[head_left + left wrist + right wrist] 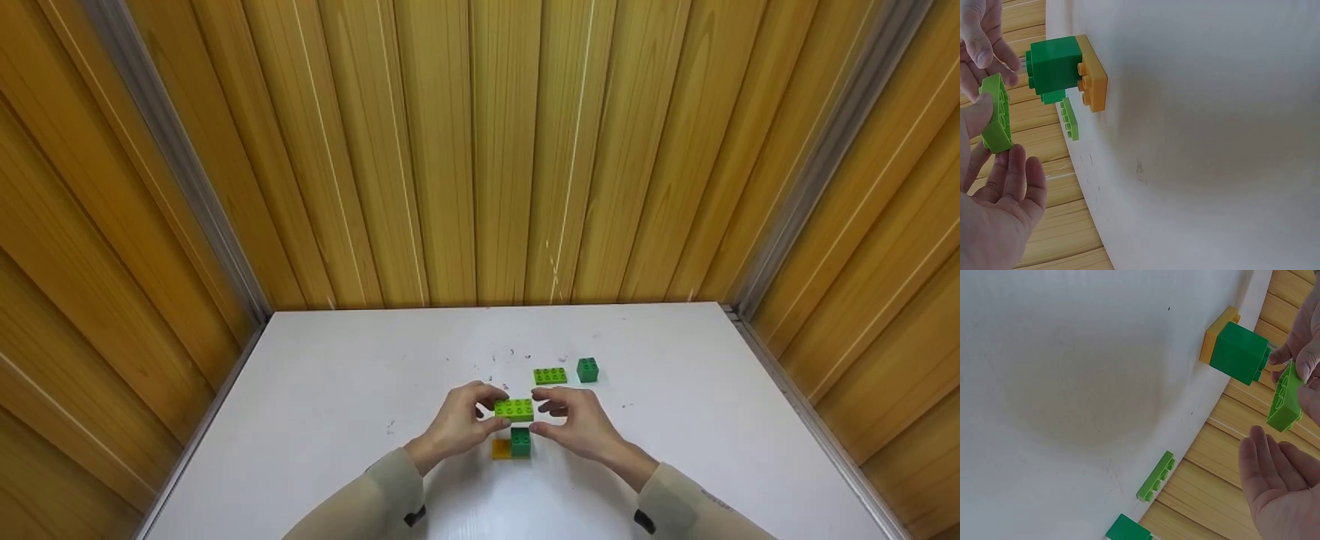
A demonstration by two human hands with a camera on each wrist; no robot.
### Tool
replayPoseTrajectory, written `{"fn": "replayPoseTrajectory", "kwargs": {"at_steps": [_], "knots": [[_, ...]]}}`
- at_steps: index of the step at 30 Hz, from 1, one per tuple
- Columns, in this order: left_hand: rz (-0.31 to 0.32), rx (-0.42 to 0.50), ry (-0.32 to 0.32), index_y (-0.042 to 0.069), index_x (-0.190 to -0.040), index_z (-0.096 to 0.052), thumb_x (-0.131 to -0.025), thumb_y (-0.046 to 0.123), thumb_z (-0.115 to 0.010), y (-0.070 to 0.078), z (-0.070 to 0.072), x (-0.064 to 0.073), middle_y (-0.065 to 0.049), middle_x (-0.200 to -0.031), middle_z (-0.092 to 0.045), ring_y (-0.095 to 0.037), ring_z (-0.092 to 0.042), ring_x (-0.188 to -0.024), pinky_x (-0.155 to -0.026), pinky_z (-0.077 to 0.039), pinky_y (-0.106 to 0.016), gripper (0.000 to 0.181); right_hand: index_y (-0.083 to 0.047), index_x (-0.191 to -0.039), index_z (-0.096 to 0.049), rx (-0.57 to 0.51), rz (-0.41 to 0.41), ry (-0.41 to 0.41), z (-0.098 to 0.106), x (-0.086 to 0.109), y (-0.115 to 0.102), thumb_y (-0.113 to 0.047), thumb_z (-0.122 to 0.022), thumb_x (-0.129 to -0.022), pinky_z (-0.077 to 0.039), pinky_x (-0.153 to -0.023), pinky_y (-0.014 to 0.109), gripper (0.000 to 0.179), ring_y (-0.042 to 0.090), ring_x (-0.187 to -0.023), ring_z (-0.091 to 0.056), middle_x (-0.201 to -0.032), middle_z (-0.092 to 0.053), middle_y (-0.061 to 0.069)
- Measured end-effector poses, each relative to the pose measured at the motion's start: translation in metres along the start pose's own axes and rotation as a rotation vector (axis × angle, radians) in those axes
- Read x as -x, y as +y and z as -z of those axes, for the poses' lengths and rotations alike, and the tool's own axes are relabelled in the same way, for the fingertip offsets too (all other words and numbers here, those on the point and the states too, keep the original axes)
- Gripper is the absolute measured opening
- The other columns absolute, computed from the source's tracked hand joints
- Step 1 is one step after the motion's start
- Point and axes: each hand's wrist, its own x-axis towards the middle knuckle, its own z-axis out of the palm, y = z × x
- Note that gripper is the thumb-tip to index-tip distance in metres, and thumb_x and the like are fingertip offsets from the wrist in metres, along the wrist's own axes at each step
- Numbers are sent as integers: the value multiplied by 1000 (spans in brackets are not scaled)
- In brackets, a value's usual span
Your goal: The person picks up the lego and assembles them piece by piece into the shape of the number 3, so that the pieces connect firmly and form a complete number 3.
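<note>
My left hand (461, 420) pinches a lime-green toy building brick (514, 409) by its left end, thumb on the near side and fingers on the far side. The brick is held up off the table, studs up. Close to the brick's right end is my right hand (581, 421), fingers loosely extended and gripping nothing. A dark green block (1057, 64) sits on one end of a flat orange brick (1095, 76), leaving several orange studs bare. This stack stands on the table just nearer than the lime brick in the head view.
Farther back on the white table (337, 375) lies another lime-green brick (550, 376). Right of it stands a second dark green block (587, 370). Small dark marks dot the tabletop. Wood-patterned walls (502, 150) enclose the back and sides.
</note>
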Motion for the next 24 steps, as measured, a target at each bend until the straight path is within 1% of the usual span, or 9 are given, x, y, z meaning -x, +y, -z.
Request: {"fn": "replayPoseTrajectory", "kwargs": {"at_steps": [6,11,14,16,18,20,24], "knots": [[-8,11,-4,18,-131,-80,-100,22,-87,-2,-2,5,3,-123,-78,-12,-69,-110,-97,-64,-37,32,-4,-139,-76,-21,32,-10,-4,3,1,-13,-88,-97,-67,-100,55,44,41,-116,-81,-139,-77,26],[-35,10,-2,15,-128,-81,-98,20,-87,-5,-5,9,1,-120,-79,-9,-69,-107,-93,-64,-36,32,-3,-135,-78,-33,46,-19,-8,6,4,-11,-86,-98,-69,-97,51,39,39,-114,-80,-134,-81,20],[-48,10,0,14,-127,-81,-97,18,-87,-6,-7,10,-2,-120,-79,-11,-70,-106,-92,-66,-40,31,-2,-134,-78,-33,51,-21,-10,7,6,-11,-86,-98,-69,-96,50,38,38,-114,-80,-130,-83,15],[-45,11,-2,14,-127,-81,-97,18,-87,-8,-8,11,-2,-120,-79,-11,-71,-107,-93,-66,-44,31,0,-133,-78,-42,50,-24,-11,7,6,-10,-86,-97,-68,-96,52,38,38,-114,-80,-128,-83,14],[-43,15,-4,13,-127,-81,-97,19,-88,-9,-9,12,-3,-121,-79,-12,-71,-107,-93,-67,-44,31,-1,-132,-79,-51,46,-27,-12,8,6,-8,-87,-96,-68,-96,51,37,38,-113,-80,-127,-83,13],[-40,20,-5,13,-127,-81,-97,19,-88,-10,-10,13,-3,-120,-79,-11,-71,-107,-93,-66,-43,31,-3,-131,-80,-56,42,-30,-13,8,6,-7,-87,-96,-69,-95,51,37,38,-113,-80,-126,-83,14],[-31,29,-3,13,-125,-81,-96,18,-89,-11,-12,16,-3,-119,-79,-11,-71,-106,-89,-63,-31,31,-3,-130,-80,-63,34,-39,-16,9,7,-6,-88,-95,-69,-94,48,36,38,-112,-80,-125,-83,14]]}}
